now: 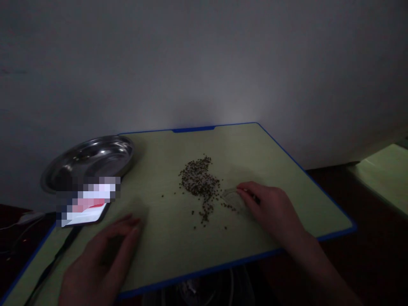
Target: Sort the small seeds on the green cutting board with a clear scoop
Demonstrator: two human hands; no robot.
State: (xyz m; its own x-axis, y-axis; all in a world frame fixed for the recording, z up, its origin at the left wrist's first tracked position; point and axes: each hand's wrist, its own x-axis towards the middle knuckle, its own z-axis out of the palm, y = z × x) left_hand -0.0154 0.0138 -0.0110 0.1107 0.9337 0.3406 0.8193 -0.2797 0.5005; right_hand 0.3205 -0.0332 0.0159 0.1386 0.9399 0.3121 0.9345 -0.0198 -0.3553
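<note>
A loose pile of small dark round grains mixed with finer pale ones (pixel 199 178) lies on the pale green board (pixel 153 255), with a few strays about it. My right hand (pixel 267 206) is at the pile's right edge. Its thumb and forefinger pinch a thin, see-through flat piece (pixel 230 195), whose far edge reaches the scattered grains. My left hand (pixel 102 259) rests low over the board's left side, fingers curled and thumb and forefinger tips together. Whether anything small is between them does not show.
Back left stands a shiny oval metal basin (pixel 124 146). In front of it a phone (pixel 86 216) with a lit, blurred screen lies near a dark strap (pixel 55 257). A grey wall (pixel 204 63) rises behind the board's blue rim (pixel 194 129). The light is dim.
</note>
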